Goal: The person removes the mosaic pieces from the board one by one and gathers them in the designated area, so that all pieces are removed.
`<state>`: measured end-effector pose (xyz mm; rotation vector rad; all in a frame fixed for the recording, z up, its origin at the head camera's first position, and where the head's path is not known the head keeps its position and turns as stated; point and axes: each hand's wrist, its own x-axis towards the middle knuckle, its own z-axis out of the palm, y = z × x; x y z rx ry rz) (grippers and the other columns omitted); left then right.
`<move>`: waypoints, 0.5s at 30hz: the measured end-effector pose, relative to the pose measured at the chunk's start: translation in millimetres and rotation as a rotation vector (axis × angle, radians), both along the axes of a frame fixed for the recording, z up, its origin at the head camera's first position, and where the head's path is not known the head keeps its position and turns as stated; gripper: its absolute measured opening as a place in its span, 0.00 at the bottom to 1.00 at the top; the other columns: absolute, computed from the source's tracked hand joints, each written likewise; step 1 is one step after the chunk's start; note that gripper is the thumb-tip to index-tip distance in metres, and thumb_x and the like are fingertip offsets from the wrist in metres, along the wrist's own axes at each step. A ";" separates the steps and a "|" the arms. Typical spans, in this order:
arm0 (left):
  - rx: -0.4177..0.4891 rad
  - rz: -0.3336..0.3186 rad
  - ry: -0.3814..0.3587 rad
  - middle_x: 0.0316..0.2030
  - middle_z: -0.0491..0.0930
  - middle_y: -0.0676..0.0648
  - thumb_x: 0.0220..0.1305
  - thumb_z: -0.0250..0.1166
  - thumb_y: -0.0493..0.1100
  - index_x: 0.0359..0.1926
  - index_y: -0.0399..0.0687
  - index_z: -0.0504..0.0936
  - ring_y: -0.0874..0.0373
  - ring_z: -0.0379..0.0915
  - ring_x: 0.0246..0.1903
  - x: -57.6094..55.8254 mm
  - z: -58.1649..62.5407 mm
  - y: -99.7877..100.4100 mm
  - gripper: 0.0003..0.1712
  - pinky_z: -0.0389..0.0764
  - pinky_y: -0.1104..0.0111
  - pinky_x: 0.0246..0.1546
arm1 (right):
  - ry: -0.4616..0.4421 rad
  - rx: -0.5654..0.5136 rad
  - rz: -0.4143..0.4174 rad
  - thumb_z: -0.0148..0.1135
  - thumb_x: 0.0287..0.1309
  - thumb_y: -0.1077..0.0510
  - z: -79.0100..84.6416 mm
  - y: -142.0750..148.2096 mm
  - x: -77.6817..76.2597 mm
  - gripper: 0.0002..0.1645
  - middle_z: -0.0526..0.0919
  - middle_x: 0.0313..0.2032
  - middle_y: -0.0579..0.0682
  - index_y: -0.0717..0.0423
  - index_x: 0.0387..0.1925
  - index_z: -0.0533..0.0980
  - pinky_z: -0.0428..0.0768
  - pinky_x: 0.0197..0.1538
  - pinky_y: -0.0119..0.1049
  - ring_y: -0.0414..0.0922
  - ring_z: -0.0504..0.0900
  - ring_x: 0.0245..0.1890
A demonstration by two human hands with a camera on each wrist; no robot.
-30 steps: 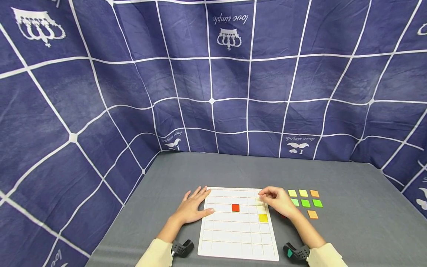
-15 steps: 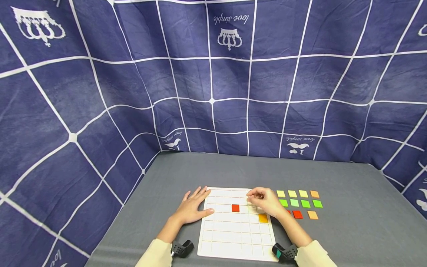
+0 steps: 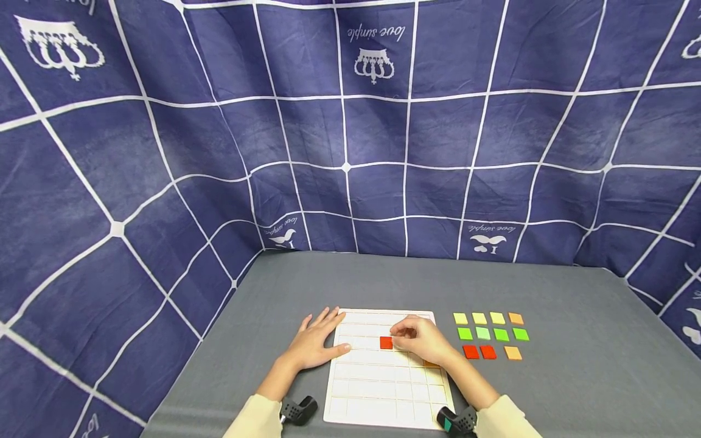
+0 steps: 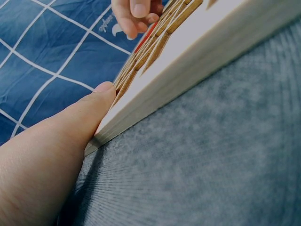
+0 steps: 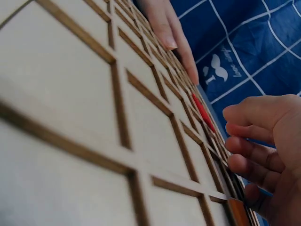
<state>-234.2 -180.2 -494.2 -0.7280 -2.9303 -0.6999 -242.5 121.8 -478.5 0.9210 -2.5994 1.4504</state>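
My left hand point(image 3: 313, 344) rests spread on the upper left edge of a white gridded board point(image 3: 372, 389), its thumb point(image 4: 96, 103) on the rim in the left wrist view. A red square tile point(image 3: 386, 343) lies in the grid right of it. My right hand point(image 3: 418, 340) hovers over the board with loosely bent fingers, fingertips close beside the red tile. In the right wrist view, thumb and fingers of this hand point(image 5: 263, 146) show nothing between them. Under its wrist, an orange-yellow tile point(image 3: 431, 364) sits near the board's right edge, partly covered.
Right of the board, loose square tiles lie in rows on the grey table: pale yellow tiles point(image 3: 479, 318), green tiles point(image 3: 501, 334), red tiles point(image 3: 488, 352) and an orange tile point(image 3: 513, 353). A blue curtain point(image 3: 350, 134) with white lines hangs behind.
My right hand has moved left across the board, from its upper right edge to beside the red tile, uncovering loose tiles at the right. The left hand stays where it was.
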 end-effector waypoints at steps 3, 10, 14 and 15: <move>0.005 -0.001 -0.003 0.73 0.58 0.46 0.62 0.57 0.69 0.73 0.52 0.63 0.45 0.48 0.72 1.0 -0.5 -0.6 0.45 0.43 0.38 0.65 | 0.039 0.023 0.001 0.70 0.53 0.62 -2.9 -2.0 0.8 0.04 0.80 0.30 0.42 0.58 0.33 0.84 0.74 0.34 0.30 0.35 0.73 0.29; 0.001 0.003 0.004 0.73 0.58 0.46 0.62 0.57 0.69 0.73 0.52 0.63 0.46 0.48 0.72 0.4 -1.6 -0.6 0.45 0.43 0.38 0.66 | 0.082 0.075 -0.017 0.72 0.49 0.64 -4.0 -4.3 0.2 0.05 0.78 0.29 0.42 0.56 0.32 0.85 0.71 0.32 0.30 0.36 0.70 0.28; 0.002 0.002 0.001 0.73 0.58 0.46 0.61 0.58 0.69 0.73 0.52 0.63 0.46 0.48 0.72 0.5 -1.6 -0.4 0.45 0.43 0.38 0.66 | 0.072 0.101 -0.024 0.73 0.49 0.63 -3.7 -5.0 0.2 0.05 0.78 0.30 0.42 0.56 0.32 0.85 0.70 0.32 0.30 0.36 0.70 0.28; 0.002 0.002 0.000 0.73 0.58 0.46 0.61 0.58 0.69 0.73 0.52 0.63 0.46 0.48 0.72 0.5 -1.5 -0.3 0.45 0.43 0.38 0.66 | 0.071 0.102 -0.026 0.73 0.49 0.63 -3.7 -5.1 0.2 0.05 0.78 0.29 0.42 0.56 0.32 0.85 0.70 0.32 0.30 0.36 0.70 0.28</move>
